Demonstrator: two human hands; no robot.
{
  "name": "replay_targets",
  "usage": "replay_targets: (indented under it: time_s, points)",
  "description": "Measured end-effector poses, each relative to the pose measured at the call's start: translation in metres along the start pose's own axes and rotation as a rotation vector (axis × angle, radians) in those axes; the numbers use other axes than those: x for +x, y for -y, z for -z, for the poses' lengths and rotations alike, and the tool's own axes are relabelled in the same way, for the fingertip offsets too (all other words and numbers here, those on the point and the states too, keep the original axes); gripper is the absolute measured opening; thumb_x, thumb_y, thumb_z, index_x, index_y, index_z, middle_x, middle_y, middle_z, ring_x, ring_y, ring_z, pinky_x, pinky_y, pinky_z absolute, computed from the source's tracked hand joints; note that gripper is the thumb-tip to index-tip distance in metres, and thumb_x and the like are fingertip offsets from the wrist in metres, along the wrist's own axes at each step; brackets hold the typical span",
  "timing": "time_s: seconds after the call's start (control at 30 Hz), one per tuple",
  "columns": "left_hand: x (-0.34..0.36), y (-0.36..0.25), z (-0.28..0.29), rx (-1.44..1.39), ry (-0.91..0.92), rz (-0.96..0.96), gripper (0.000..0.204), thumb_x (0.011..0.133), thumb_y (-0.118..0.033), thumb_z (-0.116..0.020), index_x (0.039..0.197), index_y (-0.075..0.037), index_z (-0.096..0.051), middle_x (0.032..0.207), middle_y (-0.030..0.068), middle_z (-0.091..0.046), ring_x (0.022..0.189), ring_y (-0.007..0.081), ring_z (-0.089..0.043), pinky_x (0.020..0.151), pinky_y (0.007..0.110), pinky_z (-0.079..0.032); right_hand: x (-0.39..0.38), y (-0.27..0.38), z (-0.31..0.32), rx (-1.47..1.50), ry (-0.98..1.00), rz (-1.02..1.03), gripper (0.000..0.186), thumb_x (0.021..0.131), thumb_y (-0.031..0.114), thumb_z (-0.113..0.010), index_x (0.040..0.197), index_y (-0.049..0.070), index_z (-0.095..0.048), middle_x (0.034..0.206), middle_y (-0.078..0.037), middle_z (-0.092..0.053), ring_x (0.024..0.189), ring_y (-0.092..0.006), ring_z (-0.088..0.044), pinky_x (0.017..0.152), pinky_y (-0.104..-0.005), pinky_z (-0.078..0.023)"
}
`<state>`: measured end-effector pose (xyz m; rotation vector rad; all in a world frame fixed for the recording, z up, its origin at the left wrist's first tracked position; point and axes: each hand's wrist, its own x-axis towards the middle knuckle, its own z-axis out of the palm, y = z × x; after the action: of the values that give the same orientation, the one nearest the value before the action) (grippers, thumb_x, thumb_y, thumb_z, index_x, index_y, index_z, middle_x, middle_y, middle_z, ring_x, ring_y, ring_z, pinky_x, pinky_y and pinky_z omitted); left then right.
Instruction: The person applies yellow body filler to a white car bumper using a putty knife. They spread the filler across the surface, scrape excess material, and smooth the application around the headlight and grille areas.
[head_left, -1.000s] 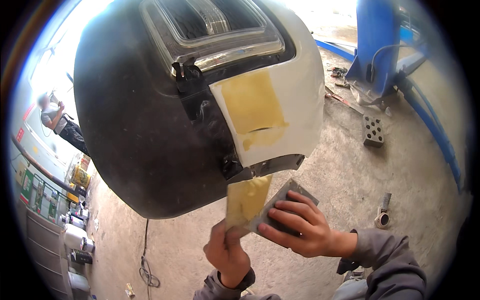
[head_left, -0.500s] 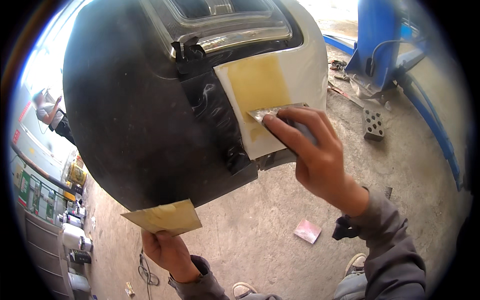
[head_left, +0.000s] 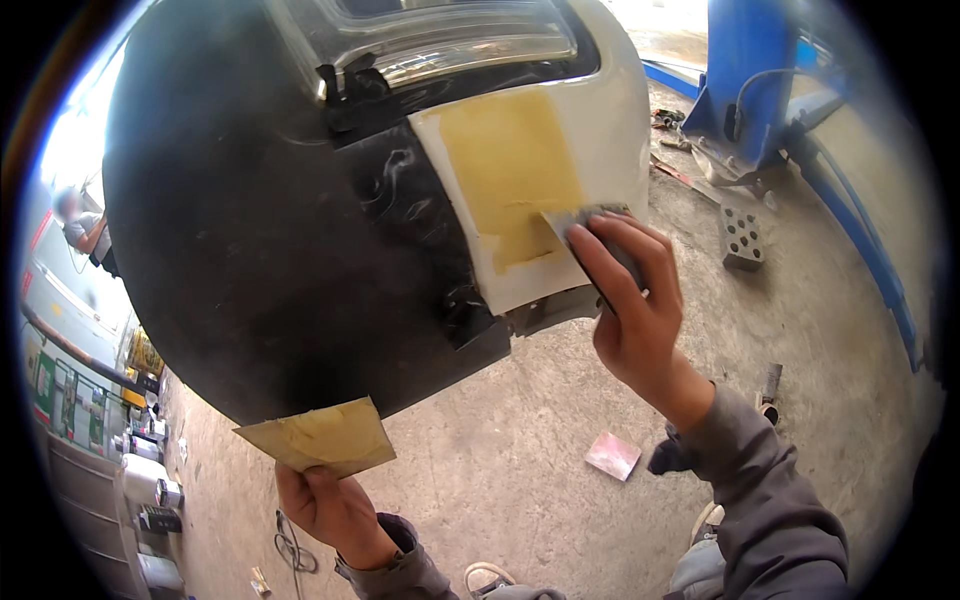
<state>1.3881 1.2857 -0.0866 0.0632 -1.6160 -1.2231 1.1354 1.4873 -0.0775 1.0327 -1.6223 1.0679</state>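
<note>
My right hand [head_left: 650, 315] is closed around a thin metal putty spreader [head_left: 566, 222]. The blade's edge lies against the lower right part of a yellow filler patch [head_left: 508, 150] on a white car body panel [head_left: 612, 125]. Shiny black masking film [head_left: 410, 215] borders the patch on its left, beside a large dark body panel [head_left: 230, 210]. Low on the left, my left hand [head_left: 325, 508] pinches the near edge of a flat mixing board [head_left: 325, 440] with yellow filler smeared on it. The board is held in front of the dark panel's lower edge.
A clear headlamp [head_left: 470, 45] sits above the white panel. On the concrete floor [head_left: 500, 430] lie a pinkish square sheet [head_left: 613, 456] and a grey block with holes [head_left: 741, 238]. A blue post [head_left: 742, 80] stands right. Containers [head_left: 145, 478] line the left, where another person [head_left: 82, 230] stands.
The spreader has moved a little right across the patch, and filler now covers more of its lower part. The board stays in my left hand. The view has shifted slightly.
</note>
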Motion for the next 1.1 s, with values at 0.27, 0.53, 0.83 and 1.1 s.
replay_targets:
  time_s: [0.27, 0.53, 0.83, 1.1]
  points:
    - [0.003, 0.003, 0.001, 0.013, -0.029, 0.029, 0.038, 0.097, -0.020, -0.053, 0.126, 0.004, -0.049, 0.123, 0.0117, -0.057, 0.113, 0.0199, -0.054, 0.101, 0.035, -0.038, -0.030, 0.008, -0.008, 0.022, 0.078, 0.003, 0.047, 0.069, -0.004, -0.061, 0.113, 0.011, -0.069, 0.110, -0.013, -0.058, 0.103, -0.0311, -0.058, 0.094, -0.0465, -0.048]
    - [-0.001, 0.000, -0.003, 0.018, -0.054, 0.045, 0.038, 0.097, -0.019, -0.054, 0.125, 0.006, -0.049, 0.122, 0.0117, -0.058, 0.110, 0.0185, -0.055, 0.100, 0.034, -0.038, 0.014, 0.015, -0.013, -0.035, 0.021, 0.105, 0.044, 0.072, 0.007, -0.066, 0.115, 0.016, -0.068, 0.111, -0.011, -0.057, 0.104, -0.0308, -0.056, 0.095, -0.0468, -0.047]
    - [-0.007, 0.003, -0.008, 0.008, -0.069, 0.035, 0.035, 0.098, -0.017, -0.051, 0.124, 0.007, -0.049, 0.119, 0.0119, -0.059, 0.108, 0.0187, -0.056, 0.096, 0.032, -0.042, -0.038, 0.021, -0.012, -0.015, 0.178, 0.061, 0.038, 0.078, 0.004, -0.062, 0.112, 0.017, -0.069, 0.109, -0.011, -0.057, 0.105, -0.0270, -0.057, 0.093, -0.0459, -0.048]
    - [-0.062, -0.018, -0.062, 0.005, 0.106, 0.327, 0.012, 0.087, -0.002, -0.058, 0.096, 0.003, -0.063, 0.084, 0.0092, -0.065, 0.073, 0.0121, -0.058, 0.063, 0.024, -0.046, -0.001, 0.022, 0.075, 0.991, 0.191, -0.644, 0.039, 0.087, -0.011, -0.048, 0.125, -0.002, -0.054, 0.116, -0.015, -0.058, 0.106, -0.0215, -0.058, 0.094, -0.0320, -0.044]
